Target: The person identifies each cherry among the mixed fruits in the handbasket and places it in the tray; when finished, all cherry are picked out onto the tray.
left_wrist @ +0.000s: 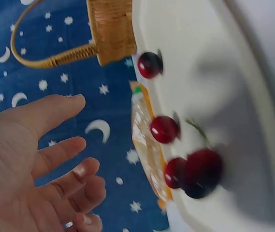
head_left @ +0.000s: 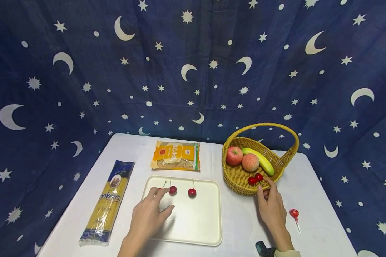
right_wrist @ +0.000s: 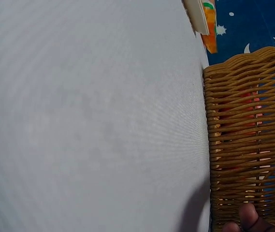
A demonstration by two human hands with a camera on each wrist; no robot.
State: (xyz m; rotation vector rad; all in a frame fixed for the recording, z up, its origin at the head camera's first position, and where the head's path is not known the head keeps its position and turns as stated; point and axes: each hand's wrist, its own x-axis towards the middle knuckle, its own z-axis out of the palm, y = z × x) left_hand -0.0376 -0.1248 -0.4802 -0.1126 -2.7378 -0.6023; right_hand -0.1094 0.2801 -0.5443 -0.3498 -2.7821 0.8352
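My left hand [head_left: 149, 212] hovers over a cream tray [head_left: 193, 228] with its fingers spread and loosely bent. The left wrist view shows no fruit in that hand [left_wrist: 45, 169]. Several red cherries lie along the tray's far part, among them one cherry [head_left: 192, 193] with an upright stem and another [head_left: 172, 190] by my left fingertips; one more is partly hidden by the fingers. At the wicker basket [head_left: 238, 184], my right hand [head_left: 272, 207] grips the near rim, a finger over the edge. Two cherries [head_left: 252, 181] sit inside, close to those fingers.
The basket also holds an apple [head_left: 234, 156], a peach [head_left: 250, 162] and a banana [head_left: 260, 160]. An orange food packet [head_left: 175, 155] lies behind the tray, a long pasta packet [head_left: 107, 203] left of it. Right of my right hand lies a red lollipop [head_left: 294, 214].
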